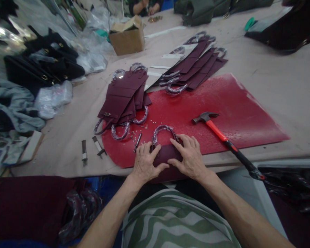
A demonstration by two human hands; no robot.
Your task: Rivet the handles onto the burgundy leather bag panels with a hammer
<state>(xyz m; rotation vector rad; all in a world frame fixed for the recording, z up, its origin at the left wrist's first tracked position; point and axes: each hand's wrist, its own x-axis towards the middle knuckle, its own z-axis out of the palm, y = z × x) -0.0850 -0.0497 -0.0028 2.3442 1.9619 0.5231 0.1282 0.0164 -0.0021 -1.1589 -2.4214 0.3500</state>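
A maroon handbag panel (167,155) with a plastic-wrapped handle (163,129) lies at the front edge of the red mat, its lower part hanging over the table edge. My left hand (145,162) holds its left side, thumb across the face and fingers by the handle's left end. On the right side my right hand (188,155) grips it, with the index finger near the handle's right end. A metal punch rod (137,142) rests just left of my left hand. To the right, a claw hammer (222,137) with a red and black grip lies on the mat.
The red mat (248,113) carries small scattered metal bits. Maroon panels with wrapped handles (126,93) are stacked at left, with another pile (196,65) behind. Two small tools (84,152) lie left. A cardboard box (127,38) stands at the back, near another person's hands (153,9).
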